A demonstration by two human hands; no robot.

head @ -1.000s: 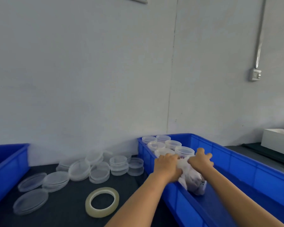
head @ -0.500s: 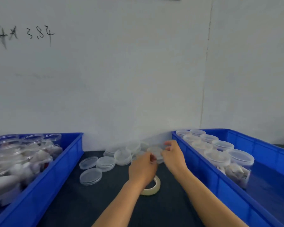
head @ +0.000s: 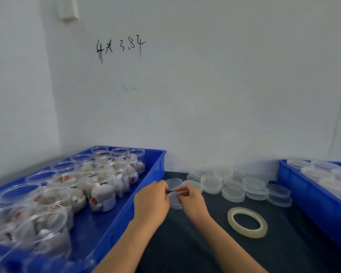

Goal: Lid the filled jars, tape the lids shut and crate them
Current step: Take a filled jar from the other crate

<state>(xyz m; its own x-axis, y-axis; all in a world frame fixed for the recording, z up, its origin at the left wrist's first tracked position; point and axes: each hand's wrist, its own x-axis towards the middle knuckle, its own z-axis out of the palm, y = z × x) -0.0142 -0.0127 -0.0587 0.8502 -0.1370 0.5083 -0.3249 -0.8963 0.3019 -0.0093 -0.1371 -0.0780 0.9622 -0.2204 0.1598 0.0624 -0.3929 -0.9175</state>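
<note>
While both hands meet over the dark mat near the left crate (head: 146,186), left hand (head: 152,201) and right hand (head: 191,200) curled with fingertips pinching the rim of one clear lid (head: 174,200), held just off the mat. Judged light, thin, slightly flexible and slippery, so best taken by the edge, not the flat face. More lids (head: 232,187) heaped at the far side of the mat, open filled jars (head: 98,180) waiting in the left crate, capped jars (head: 323,170) in the right crate (head: 311,198), tape roll (head: 247,222) lying to the right of the hands.
</note>
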